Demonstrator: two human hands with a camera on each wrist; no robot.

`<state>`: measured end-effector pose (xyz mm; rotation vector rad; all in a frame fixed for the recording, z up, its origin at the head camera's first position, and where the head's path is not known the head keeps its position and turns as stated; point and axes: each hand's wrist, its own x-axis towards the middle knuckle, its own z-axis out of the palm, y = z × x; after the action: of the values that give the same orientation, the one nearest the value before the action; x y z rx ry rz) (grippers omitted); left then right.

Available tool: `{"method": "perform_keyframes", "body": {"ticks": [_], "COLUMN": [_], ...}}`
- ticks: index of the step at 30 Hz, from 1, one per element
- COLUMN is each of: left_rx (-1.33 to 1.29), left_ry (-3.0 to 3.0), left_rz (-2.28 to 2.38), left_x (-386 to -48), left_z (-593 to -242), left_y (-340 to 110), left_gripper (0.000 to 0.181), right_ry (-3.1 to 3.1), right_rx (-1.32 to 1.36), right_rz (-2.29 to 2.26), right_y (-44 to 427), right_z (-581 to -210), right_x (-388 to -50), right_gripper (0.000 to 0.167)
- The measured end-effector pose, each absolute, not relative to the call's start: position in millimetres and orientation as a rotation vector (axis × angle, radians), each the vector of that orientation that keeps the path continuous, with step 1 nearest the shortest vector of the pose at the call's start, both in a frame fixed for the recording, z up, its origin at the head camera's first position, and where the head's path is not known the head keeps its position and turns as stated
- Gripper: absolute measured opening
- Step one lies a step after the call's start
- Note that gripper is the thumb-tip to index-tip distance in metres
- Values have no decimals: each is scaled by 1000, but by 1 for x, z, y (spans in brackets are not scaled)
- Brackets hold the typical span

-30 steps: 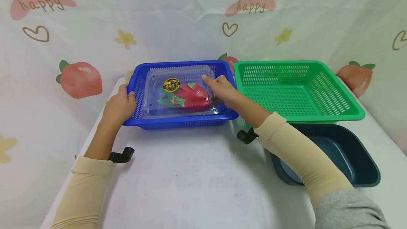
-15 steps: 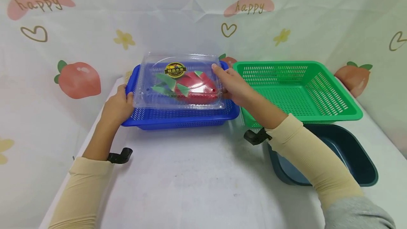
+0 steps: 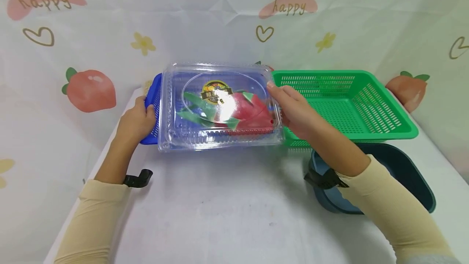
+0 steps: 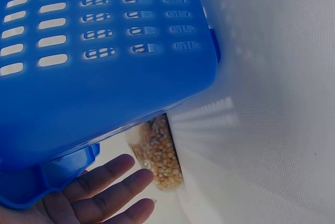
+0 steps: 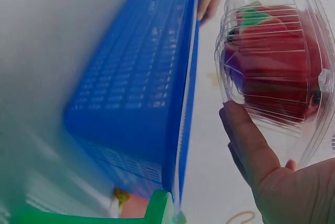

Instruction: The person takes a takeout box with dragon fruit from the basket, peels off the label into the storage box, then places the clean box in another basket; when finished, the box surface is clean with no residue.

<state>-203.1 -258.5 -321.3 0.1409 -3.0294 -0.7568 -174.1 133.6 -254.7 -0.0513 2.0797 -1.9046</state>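
As the left hand [image 3: 136, 121] grips the left end of a blue basket [image 4: 131, 82], fingers stretched along the outside, the right hand [image 3: 297, 111] holds a clear plastic box [image 3: 172, 113] by its right edge, thumb on top. The hands are well apart. The box hangs tilted above the blue basket, a gap between them showing in the right wrist view; its removal appears complete, while setting it down is not yet done. A green basket [image 3: 322, 113] and a dark teal tub [image 3: 408, 172] stand to the right on a white table [image 3: 220, 219].

Inside the box lies a red-and-green item [image 5: 277, 67] resembling a dragon fruit. The thin, shiny box has ribbed walls, rounded corners and an oval ridge in its lid; glare partly hides its round label [image 3: 210, 89]. Both baskets are slotted plastic with flared rims; the tub looks solid-walled and round-cornered. Near the blue basket sit yellow-brown kernels [image 4: 163, 161], apparently in a clear container, partly hidden from view.
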Motion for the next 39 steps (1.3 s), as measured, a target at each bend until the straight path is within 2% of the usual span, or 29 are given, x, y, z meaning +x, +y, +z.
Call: {"method": "perform_keyframes", "body": {"ticks": [9, 19, 28, 39], "left_rx": [158, 161, 185, 184], "left_ry": [-3031, -3010, -3036, -3038], "left_rz": [-764, -784, -765, -746], "left_x": [-202, -203, -200, -203], "left_z": [-320, -318, -318, -319], "left_y": [-256, -253, -253, -254], "left_gripper": [64, 63, 63, 63], "right_ry": [2060, 2035, 2042, 2055], "right_rx": [-222, -323, -186, -48], "right_rz": [-1804, -1760, -1708, -1715], "right_y": [151, 167, 174, 172], "right_z": [-261, -286, -319, -341], "right_x": [-130, -93, -72, -71], "right_gripper": [45, 36, 36, 38]}}
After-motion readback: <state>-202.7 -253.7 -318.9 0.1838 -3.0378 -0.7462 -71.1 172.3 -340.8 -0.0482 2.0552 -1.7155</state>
